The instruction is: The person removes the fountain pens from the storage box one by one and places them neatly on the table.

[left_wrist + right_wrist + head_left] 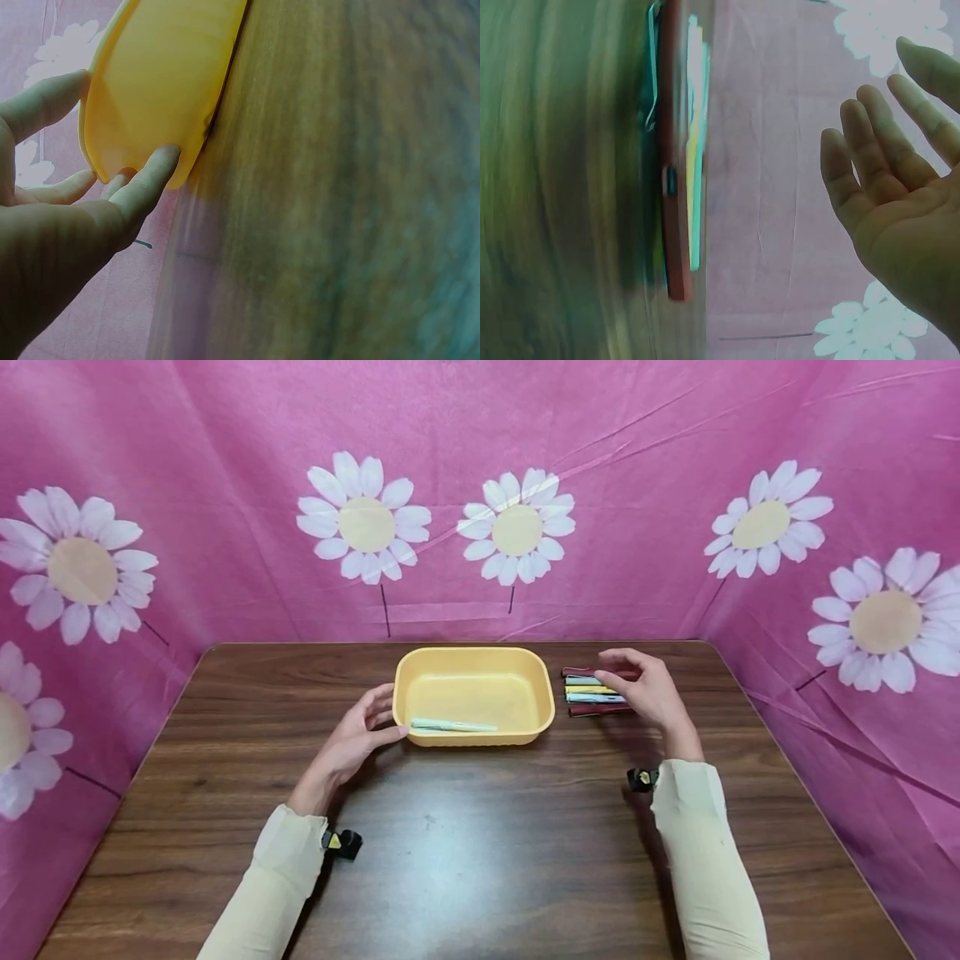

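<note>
A yellow plastic tray (472,739) stands near the table's far edge with a pale mint pen (453,725) lying along its near side. My left hand (358,732) touches the tray's left end, thumb at the near corner and fingers along the side; the left wrist view shows the fingertips against the tray's wall (157,82). To the right of the tray lies a row of several pens: dark red, pale blue and a yellow pen (588,690). Over their right ends hovers my right hand (643,687), fingers loosely bent. In the right wrist view the hand is apart from the dark red pen (676,240), its palm bare.
The brown wooden table (465,843) reaches toward me below the tray. A pink cloth (450,410) with white daisies hangs behind the table and along both sides. A small black device is strapped at each wrist.
</note>
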{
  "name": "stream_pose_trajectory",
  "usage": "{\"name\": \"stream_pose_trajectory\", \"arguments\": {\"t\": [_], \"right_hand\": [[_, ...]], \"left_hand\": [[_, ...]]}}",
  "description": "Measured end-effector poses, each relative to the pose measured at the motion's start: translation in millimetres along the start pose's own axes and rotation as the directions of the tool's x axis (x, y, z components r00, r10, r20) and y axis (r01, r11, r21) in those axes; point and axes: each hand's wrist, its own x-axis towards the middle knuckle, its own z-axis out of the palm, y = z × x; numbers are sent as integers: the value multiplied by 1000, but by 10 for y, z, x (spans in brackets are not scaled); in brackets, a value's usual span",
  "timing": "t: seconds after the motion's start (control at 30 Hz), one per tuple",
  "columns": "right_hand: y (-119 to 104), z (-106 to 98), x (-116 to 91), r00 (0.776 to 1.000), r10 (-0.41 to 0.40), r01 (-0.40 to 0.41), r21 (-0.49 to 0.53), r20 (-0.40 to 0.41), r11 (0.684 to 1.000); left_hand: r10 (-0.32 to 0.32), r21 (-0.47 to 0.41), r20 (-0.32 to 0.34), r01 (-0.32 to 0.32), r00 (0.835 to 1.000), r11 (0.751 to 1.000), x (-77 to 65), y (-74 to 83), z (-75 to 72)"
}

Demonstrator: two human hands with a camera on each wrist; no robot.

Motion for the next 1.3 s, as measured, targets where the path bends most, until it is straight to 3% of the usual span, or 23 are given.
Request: {"name": "stream_pose_trajectory", "arguments": {"t": [0.27, 0.47, 0.9, 1.2, 1.3], "right_hand": [[-138, 79, 17, 1000, -15, 15, 30, -2, 999], [-246, 176, 31, 999, -15, 13, 50, 44, 999], [-407, 492, 63, 995, -48, 34, 159, 85, 987], [-817, 527, -27, 987, -75, 48, 184, 142, 982], [-709, 605, 26, 983, -97, 66, 192, 156, 979]], "left_hand": [[9, 1, -1, -9, 1000, 1000, 6, -19, -2], [12, 3, 1, -12, 1000, 1000, 3, -23, -4], [20, 4, 2, -20, 1000, 1000, 14, -10, 4], [9, -2, -1, -9, 1000, 1000, 11, -14, 1], [13, 0, 0, -13, 1000, 1000, 7, -6, -2]]}}
